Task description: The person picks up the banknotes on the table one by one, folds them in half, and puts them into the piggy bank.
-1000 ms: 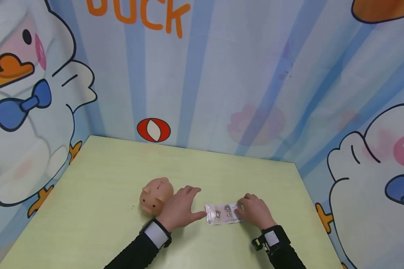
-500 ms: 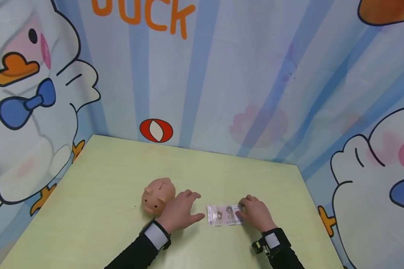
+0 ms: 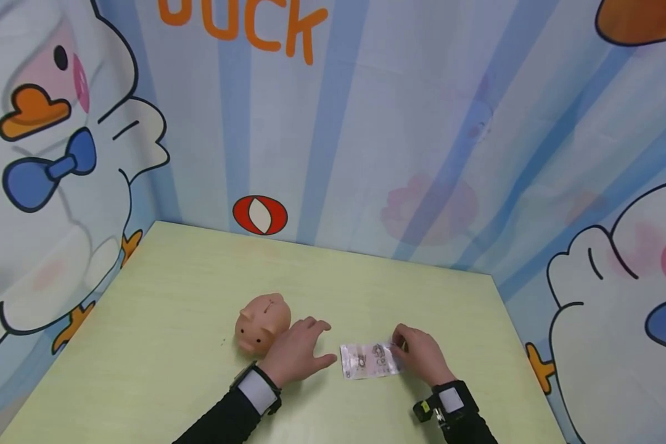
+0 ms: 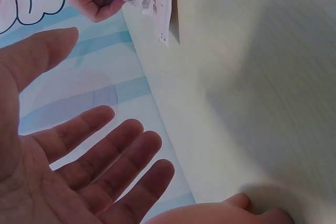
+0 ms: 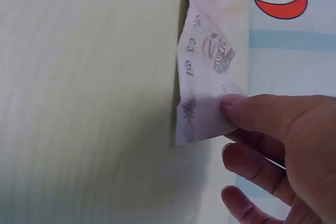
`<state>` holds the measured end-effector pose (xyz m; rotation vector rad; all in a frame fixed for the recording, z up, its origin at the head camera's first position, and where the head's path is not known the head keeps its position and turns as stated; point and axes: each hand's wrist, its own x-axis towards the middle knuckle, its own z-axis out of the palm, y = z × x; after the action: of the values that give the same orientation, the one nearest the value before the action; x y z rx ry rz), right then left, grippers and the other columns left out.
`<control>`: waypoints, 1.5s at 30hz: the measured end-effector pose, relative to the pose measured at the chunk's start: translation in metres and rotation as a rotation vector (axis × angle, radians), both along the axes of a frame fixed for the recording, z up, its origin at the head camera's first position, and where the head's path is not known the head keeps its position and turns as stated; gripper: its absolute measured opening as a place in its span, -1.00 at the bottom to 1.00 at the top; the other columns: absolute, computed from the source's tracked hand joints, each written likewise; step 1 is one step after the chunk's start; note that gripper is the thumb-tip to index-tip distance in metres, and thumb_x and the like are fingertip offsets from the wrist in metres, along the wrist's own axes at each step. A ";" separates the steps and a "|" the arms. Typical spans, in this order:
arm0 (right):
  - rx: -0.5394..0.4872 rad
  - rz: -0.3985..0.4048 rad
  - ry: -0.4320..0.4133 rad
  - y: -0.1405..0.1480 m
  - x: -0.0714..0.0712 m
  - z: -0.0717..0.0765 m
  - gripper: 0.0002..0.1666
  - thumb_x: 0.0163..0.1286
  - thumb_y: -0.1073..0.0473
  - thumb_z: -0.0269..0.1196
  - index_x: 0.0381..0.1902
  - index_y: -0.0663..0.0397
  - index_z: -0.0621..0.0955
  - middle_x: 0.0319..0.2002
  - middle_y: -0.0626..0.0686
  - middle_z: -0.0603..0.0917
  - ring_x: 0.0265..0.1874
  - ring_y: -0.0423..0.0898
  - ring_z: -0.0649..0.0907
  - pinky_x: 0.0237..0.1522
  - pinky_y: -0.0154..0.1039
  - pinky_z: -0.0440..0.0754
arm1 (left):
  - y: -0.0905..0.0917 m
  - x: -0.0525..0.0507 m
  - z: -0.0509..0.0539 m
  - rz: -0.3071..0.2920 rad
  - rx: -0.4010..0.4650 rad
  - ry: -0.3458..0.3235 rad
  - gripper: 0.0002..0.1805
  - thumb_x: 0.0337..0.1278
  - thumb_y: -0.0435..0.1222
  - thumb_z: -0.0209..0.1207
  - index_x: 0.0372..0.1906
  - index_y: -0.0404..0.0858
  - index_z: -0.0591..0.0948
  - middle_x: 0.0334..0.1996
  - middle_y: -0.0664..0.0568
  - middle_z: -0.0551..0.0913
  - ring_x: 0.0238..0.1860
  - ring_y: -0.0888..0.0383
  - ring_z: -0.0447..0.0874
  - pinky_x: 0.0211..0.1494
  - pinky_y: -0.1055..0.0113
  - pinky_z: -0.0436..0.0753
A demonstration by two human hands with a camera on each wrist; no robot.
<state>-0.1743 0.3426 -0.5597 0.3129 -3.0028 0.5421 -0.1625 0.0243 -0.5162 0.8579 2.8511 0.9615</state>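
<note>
My right hand (image 3: 423, 356) pinches the right end of a pale pink banknote (image 3: 368, 361) between thumb and fingers. In the right wrist view the creased banknote (image 5: 202, 72) runs upward from the thumb, slightly off the tabletop. My left hand (image 3: 296, 353) is held with its fingers spread and nothing between them, thumb pointing toward the note's left end. A pink piggy bank (image 3: 264, 324) with a slot in its back sits just left of that hand; whether they touch I cannot tell. Part of the piggy bank (image 4: 210, 214) shows at the bottom of the left wrist view.
Both hands are over a pale yellow tabletop (image 3: 189, 271). A striped blue and white curtain (image 3: 344, 123) with duck pictures stands along its back edge and wraps both sides. Dark sleeves and strapped wrist cameras cover the forearms.
The right hand has raised its end of the banknote a little, its fingers now more clearly pinching it. The left hand and piggy bank hold their places; the head view shifts slightly.
</note>
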 end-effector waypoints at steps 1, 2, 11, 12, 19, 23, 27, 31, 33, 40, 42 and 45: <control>-0.025 -0.005 0.002 0.000 0.001 0.002 -0.75 0.34 0.28 0.51 -0.30 -0.07 0.61 -0.44 -0.18 0.60 -0.48 -0.24 0.48 -0.39 -0.28 0.46 | 0.000 0.000 0.000 0.002 -0.001 0.003 -0.43 0.27 -0.07 0.48 0.24 -0.30 0.65 0.06 -0.13 0.70 0.05 -0.07 0.70 0.05 0.03 0.71; -0.052 -0.008 0.010 0.000 0.002 0.005 -0.75 0.35 0.29 0.50 -0.30 -0.08 0.61 -0.43 -0.18 0.60 -0.47 -0.24 0.48 -0.39 -0.29 0.46 | 0.000 0.000 0.000 0.004 0.001 0.004 -0.44 0.27 -0.08 0.48 0.24 -0.30 0.66 0.06 -0.13 0.70 0.05 -0.07 0.70 0.05 0.03 0.71; -0.253 0.092 0.179 0.001 0.012 0.048 -0.83 0.43 0.30 0.44 -0.21 -0.06 0.66 -0.35 -0.22 0.64 -0.38 -0.27 0.58 -0.36 -0.30 0.54 | 0.001 -0.002 0.000 0.026 0.043 -0.008 -0.42 0.30 -0.07 0.46 0.29 -0.30 0.63 0.10 -0.16 0.68 0.07 -0.08 0.68 0.07 0.00 0.71; -0.259 0.100 0.194 0.000 0.012 0.053 -0.82 0.43 0.30 0.45 -0.20 -0.07 0.66 -0.35 -0.22 0.64 -0.37 -0.27 0.58 -0.37 -0.30 0.54 | 0.000 -0.002 0.001 0.030 0.048 -0.010 -0.41 0.30 -0.07 0.46 0.29 -0.30 0.63 0.10 -0.16 0.67 0.07 -0.08 0.68 0.07 0.00 0.71; -0.287 0.119 0.249 -0.003 0.015 0.085 -0.75 0.40 0.36 0.45 -0.17 -0.11 0.66 -0.29 -0.20 0.66 -0.32 -0.26 0.61 -0.35 -0.29 0.54 | 0.000 -0.004 0.004 0.054 0.067 -0.051 -0.38 0.29 -0.06 0.47 0.32 -0.29 0.61 0.14 -0.17 0.66 0.11 -0.09 0.66 0.13 -0.03 0.69; -0.292 0.123 0.263 -0.007 0.019 0.097 -0.74 0.37 0.38 0.47 -0.18 -0.10 0.67 -0.29 -0.20 0.67 -0.32 -0.25 0.61 -0.34 -0.29 0.54 | -0.002 -0.007 0.008 0.081 0.109 -0.064 -0.35 0.32 -0.02 0.44 0.35 -0.29 0.58 0.19 -0.19 0.66 0.18 -0.12 0.65 0.21 -0.04 0.68; -0.321 0.152 0.276 -0.014 0.024 0.108 -0.73 0.37 0.39 0.47 -0.18 -0.10 0.68 -0.29 -0.21 0.68 -0.32 -0.27 0.61 -0.36 -0.30 0.52 | -0.003 -0.010 0.012 0.131 0.199 -0.086 -0.28 0.35 0.03 0.41 0.45 -0.25 0.52 0.27 -0.16 0.63 0.26 -0.10 0.64 0.25 -0.02 0.69; -0.365 0.186 0.294 -0.019 0.030 0.116 -0.72 0.38 0.39 0.46 -0.17 -0.13 0.68 -0.29 -0.22 0.69 -0.32 -0.28 0.62 -0.35 -0.30 0.53 | -0.001 -0.011 0.019 0.139 0.309 -0.128 -0.20 0.38 0.09 0.37 0.53 -0.23 0.44 0.32 -0.16 0.58 0.31 -0.10 0.61 0.29 -0.07 0.66; -0.387 0.197 0.294 -0.021 0.032 0.117 -0.73 0.38 0.38 0.46 -0.17 -0.14 0.69 -0.29 -0.22 0.69 -0.32 -0.27 0.62 -0.35 -0.30 0.53 | 0.000 -0.010 0.023 0.130 0.347 -0.136 -0.19 0.39 0.10 0.36 0.54 -0.23 0.42 0.33 -0.16 0.58 0.31 -0.11 0.60 0.30 -0.09 0.65; -0.429 0.204 0.274 -0.024 0.037 0.124 -0.75 0.40 0.34 0.46 -0.16 -0.16 0.70 -0.27 -0.20 0.72 -0.31 -0.27 0.63 -0.33 -0.28 0.55 | -0.002 -0.011 0.027 0.094 0.526 -0.169 -0.27 0.43 -0.08 0.38 0.53 -0.28 0.43 0.33 -0.14 0.58 0.33 -0.07 0.57 0.41 -0.05 0.56; -0.443 0.208 0.276 -0.025 0.038 0.125 -0.76 0.41 0.34 0.45 -0.16 -0.15 0.70 -0.26 -0.19 0.73 -0.30 -0.26 0.63 -0.30 -0.29 0.55 | -0.002 -0.012 0.027 0.089 0.553 -0.164 -0.30 0.44 -0.09 0.37 0.51 -0.28 0.45 0.32 -0.12 0.60 0.32 -0.05 0.59 0.40 -0.04 0.57; -0.462 0.209 0.273 -0.027 0.038 0.127 -0.77 0.41 0.34 0.45 -0.16 -0.13 0.71 -0.25 -0.17 0.73 -0.28 -0.25 0.64 -0.27 -0.28 0.57 | -0.003 -0.013 0.028 0.086 0.576 -0.159 -0.35 0.44 -0.10 0.37 0.48 -0.25 0.48 0.30 -0.05 0.63 0.31 -0.02 0.61 0.39 -0.01 0.60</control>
<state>-0.1363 0.3158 -0.4326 0.6068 -2.5034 1.0846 -0.1756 0.0218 -0.4879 0.6373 2.5157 1.8177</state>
